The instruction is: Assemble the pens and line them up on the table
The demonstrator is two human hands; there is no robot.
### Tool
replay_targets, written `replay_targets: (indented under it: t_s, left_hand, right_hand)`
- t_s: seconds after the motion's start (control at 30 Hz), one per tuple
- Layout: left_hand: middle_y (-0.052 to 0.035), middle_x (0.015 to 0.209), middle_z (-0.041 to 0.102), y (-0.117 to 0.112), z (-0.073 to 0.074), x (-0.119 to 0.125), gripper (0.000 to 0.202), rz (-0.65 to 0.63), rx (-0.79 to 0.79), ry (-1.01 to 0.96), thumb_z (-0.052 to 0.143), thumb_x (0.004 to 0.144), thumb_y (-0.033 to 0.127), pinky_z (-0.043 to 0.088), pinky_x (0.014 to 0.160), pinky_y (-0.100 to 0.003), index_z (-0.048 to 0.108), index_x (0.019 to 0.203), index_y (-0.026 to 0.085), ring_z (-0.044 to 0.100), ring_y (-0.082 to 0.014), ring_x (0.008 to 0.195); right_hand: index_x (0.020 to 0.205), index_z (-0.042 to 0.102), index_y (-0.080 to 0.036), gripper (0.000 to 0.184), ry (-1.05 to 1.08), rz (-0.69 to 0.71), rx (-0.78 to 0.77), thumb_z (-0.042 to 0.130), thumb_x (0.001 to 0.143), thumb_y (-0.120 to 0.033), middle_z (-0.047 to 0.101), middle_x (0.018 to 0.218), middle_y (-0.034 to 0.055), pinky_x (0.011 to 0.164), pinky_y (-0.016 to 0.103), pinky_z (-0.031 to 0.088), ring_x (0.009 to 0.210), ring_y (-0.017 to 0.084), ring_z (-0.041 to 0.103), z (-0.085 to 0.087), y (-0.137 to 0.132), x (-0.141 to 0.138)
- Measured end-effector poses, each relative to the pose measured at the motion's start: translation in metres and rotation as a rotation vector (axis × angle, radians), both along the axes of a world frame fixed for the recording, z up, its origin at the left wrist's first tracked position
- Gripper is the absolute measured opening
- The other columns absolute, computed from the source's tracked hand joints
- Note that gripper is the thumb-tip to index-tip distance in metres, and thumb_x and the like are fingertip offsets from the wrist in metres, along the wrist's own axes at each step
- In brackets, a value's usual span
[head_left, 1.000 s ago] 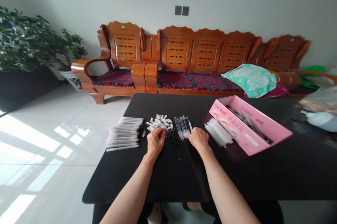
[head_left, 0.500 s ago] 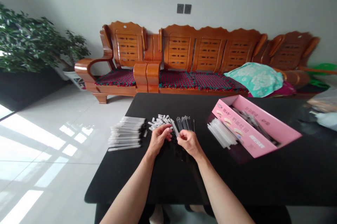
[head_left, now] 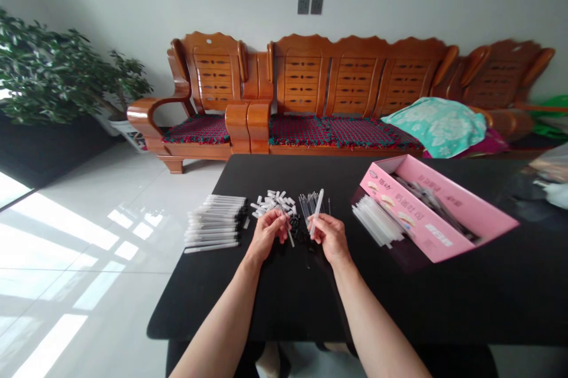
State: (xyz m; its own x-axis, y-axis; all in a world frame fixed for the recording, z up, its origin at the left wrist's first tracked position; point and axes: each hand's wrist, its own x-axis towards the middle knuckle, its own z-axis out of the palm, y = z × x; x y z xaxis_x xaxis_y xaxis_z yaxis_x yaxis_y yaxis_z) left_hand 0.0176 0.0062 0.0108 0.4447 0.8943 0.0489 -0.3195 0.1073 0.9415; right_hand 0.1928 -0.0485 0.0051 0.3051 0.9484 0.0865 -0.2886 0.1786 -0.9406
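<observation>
The thumb and fingertips of the left hand (head_left: pixel 267 234) are closing together on a thin refill (head_left: pixel 291 239), which is slanting through the grip with its lower end poking out toward the table (head_left: pixel 288 304). The right hand (head_left: pixel 329 238) is pinching a whitish tube (head_left: pixel 318 205) between thumb and forefinger, its far end pointing up and away from the person; the other fingers are curling under, and I can't tell how tightly. The two hands are facing each other with a gap between them, and the refill and the tube are staying apart, not touching. Just beyond the fingers, small black plugs (head_left: pixel 294 223) are lying between the hands, with white caps (head_left: pixel 271 201) heaping up behind the left hand and a row of dark refills (head_left: pixel 307 205) lying behind the right. Further to the left, finished-looking pens (head_left: pixel 216 225) are lying stacked side by side, their dark ends facing the caps. On the right, loose tubes (head_left: pixel 376 221) are resting against a pink box (head_left: pixel 415 215), which is holding more dark, slender pieces. Past the table, a wooden sofa (head_left: pixel 306 49) is standing along the wall, a teal cloth (head_left: pixel 444 122) draping over its right part, and a leafy plant (head_left: pixel 48 79) is spreading at far left.
</observation>
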Motion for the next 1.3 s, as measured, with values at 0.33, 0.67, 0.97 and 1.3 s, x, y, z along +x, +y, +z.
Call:
replay_targets:
  t_s: [0.33, 0.67, 0.97, 1.3]
  left_hand:
    - [0.0034, 0.054, 0.049, -0.012, 0.003, -0.003, 0.043, -0.305, 0.146, 0.332, 0.058, 0.087, 0.048, 0.021, 0.038, -0.016, 0.071, 0.101, 0.01, 0.037, -0.0031, 0.038]
    - [0.0034, 0.056, 0.044, -0.009, -0.003, -0.002, 0.048, -0.234, 0.238, 0.414, 0.057, 0.086, 0.053, 0.022, 0.043, -0.018, 0.073, 0.103, 0.011, 0.036, -0.0054, 0.046]
    - [0.0029, 0.059, 0.047, -0.007, -0.003, 0.0, 0.044, -0.195, 0.252, 0.393, 0.062, 0.084, 0.05, 0.025, 0.045, -0.018, 0.072, 0.105, 0.012, 0.038, -0.0062, 0.049]
    - [0.0007, 0.064, 0.057, -0.004, -0.009, 0.01, 0.039, -0.03, 0.196, 0.245, 0.071, 0.078, 0.047, 0.031, 0.05, -0.019, 0.068, 0.098, 0.013, 0.043, -0.0077, 0.052]
  right_hand:
    - [0.078, 0.068, -0.015, 0.017, 0.34, -0.093, 0.064, 0.078, 0.072, -0.027, 0.072, 0.07, 0.005, 0.036, 0.017, 0.039, 0.049, 0.01, 0.06, -0.003, 0.005, 0.016]
    - [0.084, 0.069, -0.014, 0.02, 0.34, -0.075, 0.053, 0.079, 0.073, -0.027, 0.075, 0.075, 0.0079, 0.038, 0.018, 0.043, 0.054, 0.012, 0.065, -0.006, 0.008, 0.015]
    - [0.084, 0.069, -0.014, 0.017, 0.237, 0.008, 0.042, 0.076, 0.077, -0.028, 0.074, 0.078, 0.0083, 0.041, 0.018, 0.044, 0.055, 0.012, 0.064, -0.007, 0.005, 0.01]
    - [0.084, 0.071, -0.014, 0.018, 0.103, 0.127, -0.01, 0.078, 0.073, -0.028, 0.071, 0.066, 0.0036, 0.043, 0.021, 0.05, 0.054, 0.016, 0.067, -0.007, 0.001, 0.001]
